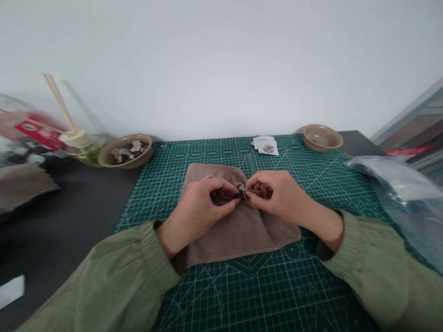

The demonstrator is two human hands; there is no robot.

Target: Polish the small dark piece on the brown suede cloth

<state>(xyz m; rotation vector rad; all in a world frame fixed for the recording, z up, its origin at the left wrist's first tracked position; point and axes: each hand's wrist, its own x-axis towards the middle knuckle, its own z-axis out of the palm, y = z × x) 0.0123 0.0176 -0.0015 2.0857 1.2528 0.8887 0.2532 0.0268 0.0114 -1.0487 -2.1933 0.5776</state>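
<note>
A brown cloth lies on the green cutting mat, its middle gathered up into a small bunch. My left hand is closed in a pinch at the left of that bunch, thumb and forefinger meeting on the fabric. Something small and dark shows at these fingertips, too small to name. From the other side, my right hand pinches a fold of the gathered cloth between thumb and forefinger. The fingertips of both hands are nearly touching. Part of the cloth is hidden beneath the hands.
Left stands a brown bowl of dark and pale pieces, near a reed diffuser. Small picture cards lie at the back. A second bowl stands at back right, and a clear plastic bag lies at right.
</note>
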